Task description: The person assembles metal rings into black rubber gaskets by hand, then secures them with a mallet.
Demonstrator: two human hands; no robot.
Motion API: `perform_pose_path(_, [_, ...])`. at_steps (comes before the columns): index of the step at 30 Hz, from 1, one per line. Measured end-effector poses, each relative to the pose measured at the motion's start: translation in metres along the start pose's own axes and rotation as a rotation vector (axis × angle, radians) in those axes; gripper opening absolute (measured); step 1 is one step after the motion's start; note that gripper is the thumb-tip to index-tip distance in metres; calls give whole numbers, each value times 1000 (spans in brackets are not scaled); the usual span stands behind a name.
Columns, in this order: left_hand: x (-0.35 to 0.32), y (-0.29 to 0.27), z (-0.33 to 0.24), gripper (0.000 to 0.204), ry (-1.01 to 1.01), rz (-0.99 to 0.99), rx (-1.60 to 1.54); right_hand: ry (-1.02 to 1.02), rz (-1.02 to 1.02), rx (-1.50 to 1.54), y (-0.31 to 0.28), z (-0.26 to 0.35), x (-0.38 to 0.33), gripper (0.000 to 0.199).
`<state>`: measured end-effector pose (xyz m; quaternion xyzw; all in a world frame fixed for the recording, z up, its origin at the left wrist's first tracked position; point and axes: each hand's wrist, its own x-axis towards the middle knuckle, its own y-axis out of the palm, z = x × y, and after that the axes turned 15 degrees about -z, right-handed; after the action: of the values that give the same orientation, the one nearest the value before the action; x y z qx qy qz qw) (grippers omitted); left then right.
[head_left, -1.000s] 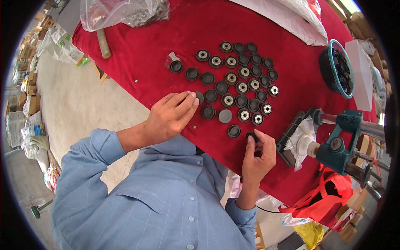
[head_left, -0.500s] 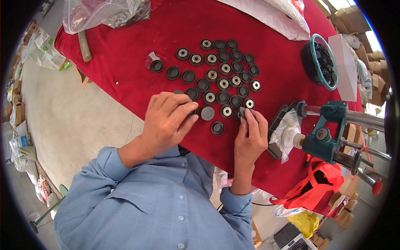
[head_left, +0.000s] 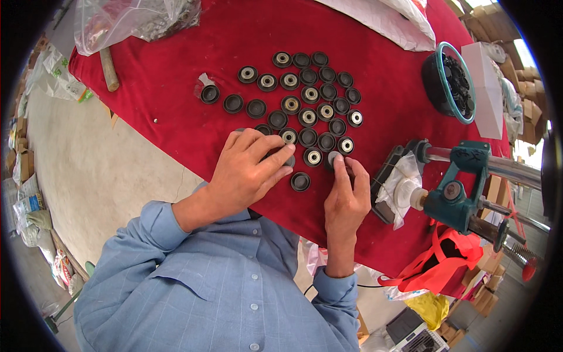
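Small round black caps lie in loose rows on a red cloth, several with a metal bearing [head_left: 312,156] seated inside and several with a bare hollow, like the black cap [head_left: 300,182] nearest me. My left hand [head_left: 249,167] has its fingers and thumb closed round a flat grey disc [head_left: 291,160], mostly hidden under them. Just right of it, my right hand [head_left: 347,193] pinches another grey disc [head_left: 333,157] by its edge, low over the caps. What lies under the left palm is hidden.
A teal-rimmed tub [head_left: 441,76] of black parts stands at the far right. Nearer on the right is a green metal press [head_left: 451,190] with a plastic-wrapped piece. A plastic bag [head_left: 135,23] and a wooden stick [head_left: 109,69] lie far left; a red bag [head_left: 440,264] sits near right.
My left hand has moved right, from a black cap onto the grey disc that lay uncovered. The right hand keeps its grey disc, shifted slightly left. The whole view has slid a little.
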<state>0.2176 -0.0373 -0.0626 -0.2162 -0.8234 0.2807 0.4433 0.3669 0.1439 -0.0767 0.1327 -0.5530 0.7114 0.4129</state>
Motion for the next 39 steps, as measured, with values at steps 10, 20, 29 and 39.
perform_pose_path(10, [-12, 4, 2, 47, 101, -22, 39, -142, 82, -127, -8, 17, -10, 43])
perform_pose_path(20, [-16, 3, 1, 40, 205, -56, 179, -88, 146, -125, -17, 21, 7, 46])
perform_pose_path(29, [-19, 4, 1, 39, 201, -51, 183, -188, 137, -119, -8, 19, 5, 44])
perform_pose_path(39, [-18, -16, 8, 52, 0, -114, 96, -120, 81, -103, -9, 18, -5, 44])
